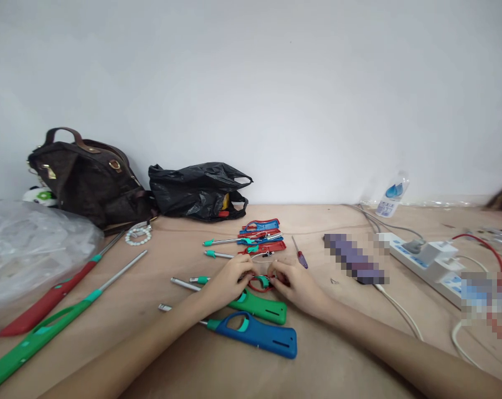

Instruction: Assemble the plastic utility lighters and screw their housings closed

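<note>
Between my hands lies a red stick lighter (254,286) with a teal trigger, its metal tube pointing left. My left hand (236,275) has its fingers bent and closed at the tube end of the body. My right hand (290,281) pinches the handle end, which its fingers mostly hide. Just nearer to me lie a green lighter (267,308) and a blue lighter (271,337), partly under my left forearm. Beyond my hands are opened red and blue lighter shells (262,224), with metal tubes and teal parts among them. A small screwdriver (302,260) rests to their right.
On the left are long red (46,302) and green lighters (63,321), a clear plastic bag (30,255), a bead bracelet (138,235), a dark handbag (84,177) and a black plastic bag (184,191). Rightward are a power strip (404,260) with cables and a bottle (393,195).
</note>
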Available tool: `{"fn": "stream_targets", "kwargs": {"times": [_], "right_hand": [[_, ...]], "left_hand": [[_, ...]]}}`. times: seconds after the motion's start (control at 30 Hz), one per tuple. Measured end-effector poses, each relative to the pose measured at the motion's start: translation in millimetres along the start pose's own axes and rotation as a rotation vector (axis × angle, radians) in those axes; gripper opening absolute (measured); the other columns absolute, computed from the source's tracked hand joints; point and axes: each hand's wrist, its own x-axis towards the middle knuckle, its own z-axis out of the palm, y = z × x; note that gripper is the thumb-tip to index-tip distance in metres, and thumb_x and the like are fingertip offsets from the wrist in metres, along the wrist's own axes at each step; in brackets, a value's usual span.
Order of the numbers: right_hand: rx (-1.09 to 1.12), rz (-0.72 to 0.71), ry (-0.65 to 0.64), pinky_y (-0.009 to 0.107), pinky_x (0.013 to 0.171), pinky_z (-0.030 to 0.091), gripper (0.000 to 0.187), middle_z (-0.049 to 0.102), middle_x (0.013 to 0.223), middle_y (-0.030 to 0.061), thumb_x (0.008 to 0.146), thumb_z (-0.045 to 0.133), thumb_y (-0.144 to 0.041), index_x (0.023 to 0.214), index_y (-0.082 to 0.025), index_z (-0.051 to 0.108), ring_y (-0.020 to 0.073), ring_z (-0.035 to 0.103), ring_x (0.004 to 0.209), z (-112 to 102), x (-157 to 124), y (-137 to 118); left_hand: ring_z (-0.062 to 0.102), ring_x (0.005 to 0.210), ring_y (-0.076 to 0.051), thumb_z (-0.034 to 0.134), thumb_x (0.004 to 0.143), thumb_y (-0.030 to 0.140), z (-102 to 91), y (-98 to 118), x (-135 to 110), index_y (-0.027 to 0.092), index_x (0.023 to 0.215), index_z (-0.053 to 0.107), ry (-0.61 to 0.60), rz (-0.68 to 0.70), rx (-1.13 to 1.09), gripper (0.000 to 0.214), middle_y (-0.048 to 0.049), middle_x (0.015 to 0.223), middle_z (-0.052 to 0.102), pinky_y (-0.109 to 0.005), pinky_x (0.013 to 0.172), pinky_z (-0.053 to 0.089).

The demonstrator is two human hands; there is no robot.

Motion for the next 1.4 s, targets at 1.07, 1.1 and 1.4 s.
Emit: {"fn": "stream_targets", "kwargs": {"times": [1.07,1.1,1.4], "right_hand": [[-0.075,0.021,0.075,0.029,0.068,0.036,0.015,0.061,0.075,0.0019,0.077,0.049,-0.005,0.076,-0.019,0.056,0.0185,0.054,0.076,8.3,-2.0,-6.8],[-0.118,-0.008,0.075,0.030,0.071,0.037,0.015,0.062,0.078,0.0032,0.079,0.049,-0.006,0.077,-0.019,0.056,0.0194,0.054,0.079,8.9,-2.8,-6.6],[-0.160,-0.067,0.042,0.033,0.078,0.040,0.015,0.064,0.087,0.0055,0.083,0.048,-0.008,0.084,-0.018,0.060,0.0206,0.055,0.087,7.2,-3.9,-3.2]], "left_hand": [[0.053,0.091,-0.020,0.049,0.077,-0.001,2.9,-3.7,0.3,0.017,0.076,0.061,0.027,-0.021,0.029,0.021,-0.0028,0.084,0.059,-0.031,0.081,0.044],[0.053,0.091,-0.020,0.050,0.078,0.000,2.1,-3.9,0.2,0.017,0.076,0.061,0.031,-0.021,0.024,0.020,-0.0029,0.084,0.060,-0.030,0.081,0.044],[0.060,0.087,-0.018,0.044,0.081,0.005,-17.2,-4.2,-4.9,0.018,0.088,0.067,0.000,0.025,0.030,0.027,-0.0032,0.089,0.069,-0.029,0.080,0.046]]}}
